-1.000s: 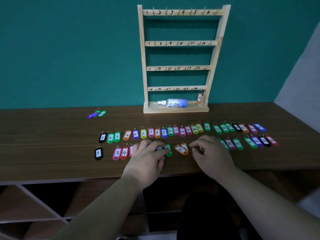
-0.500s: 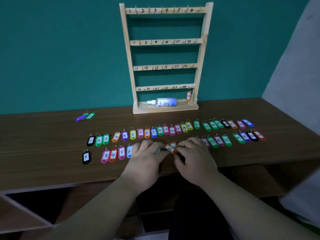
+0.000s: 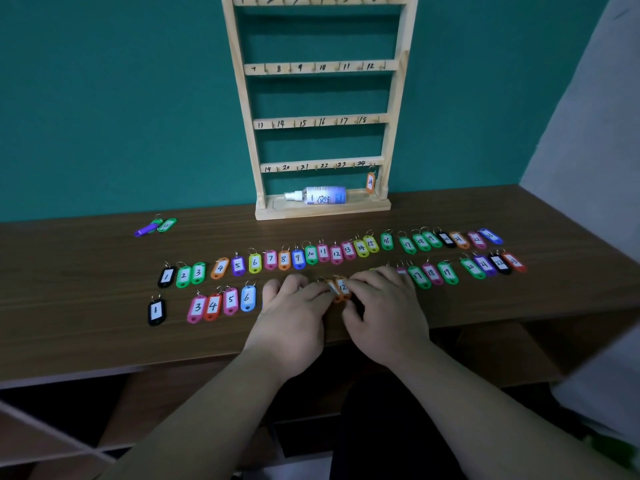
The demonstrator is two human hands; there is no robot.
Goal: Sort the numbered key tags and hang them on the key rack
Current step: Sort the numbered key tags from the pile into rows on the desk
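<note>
**Operator:** Where is the work item lying?

**Technician:** The two orange key tags [image 3: 338, 289] are lying on the desk [image 3: 86, 306], in the front row, directly between the left hand [image 3: 291, 317] and the right hand [image 3: 386, 306]. One is showing 12. The other's number is not readable.

**Operator:** How are they oriented?

**Technician:** Their long axes are running roughly front to back. The ring ends are pointing away from the person, toward the key rack [image 3: 394, 98]. The two tags are touching each other and leaning slightly off parallel.

**Operator:** Which hand is nearer?

**Technician:** Both are making contact. The left fingers [image 3: 313, 294] are lying nearly straight and spread on the desk, with one tip touching the left tag's edge. The right fingers [image 3: 363, 281] are bending over, their tips meeting the right edge of tag 12. Whether they are pinching it cannot be determined.

**Operator:** What is the coming move depending on?

**Technician:** Probably a sideways squeeze. The tags are sitting rightward of the left fingertips and leftward of the right ones, so closing inward should be aligning them within the row.
</note>
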